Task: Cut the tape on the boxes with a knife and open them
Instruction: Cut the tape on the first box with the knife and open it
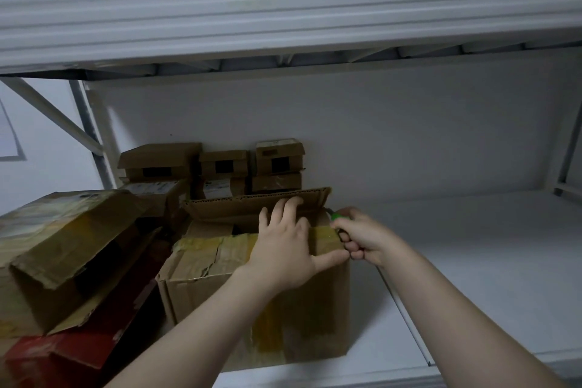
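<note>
Seen from the head, the middle box sits on the white shelf. Its back flap stands up, but yellow tape holds the front flap down. The left hand lies flat on top, fingers straight. The right hand wraps its fingers round the green knife at the box's right corner. This box seems half done. The box on the left looks open.

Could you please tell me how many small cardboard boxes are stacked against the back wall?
6 small boxes: top left, top middle, top right; lower left, lower middle, lower right. Others may hide behind the large taped box.
</note>
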